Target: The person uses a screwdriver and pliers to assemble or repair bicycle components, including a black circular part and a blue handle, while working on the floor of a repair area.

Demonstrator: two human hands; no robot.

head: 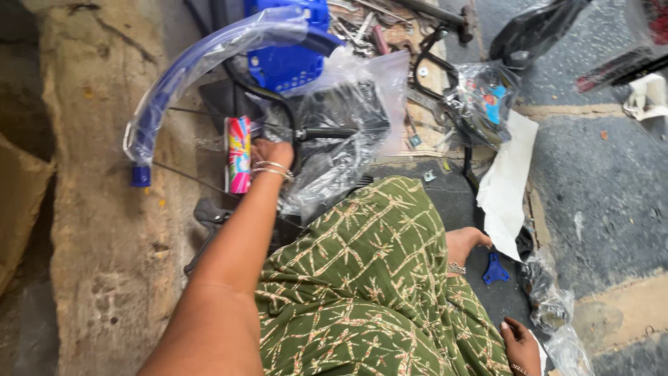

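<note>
Left hand (271, 154) was extended toward 12 o'clock, fingers closed on the plastic-wrapped handlebar (327, 132) of the small blue bicycle (285, 63). Right hand (465, 244) rested at 3 o'clock, fingers curled on white paper (508, 181); whether it gripped, I could not tell. I judged a firm grip near the stem would steady the frame best.
</note>
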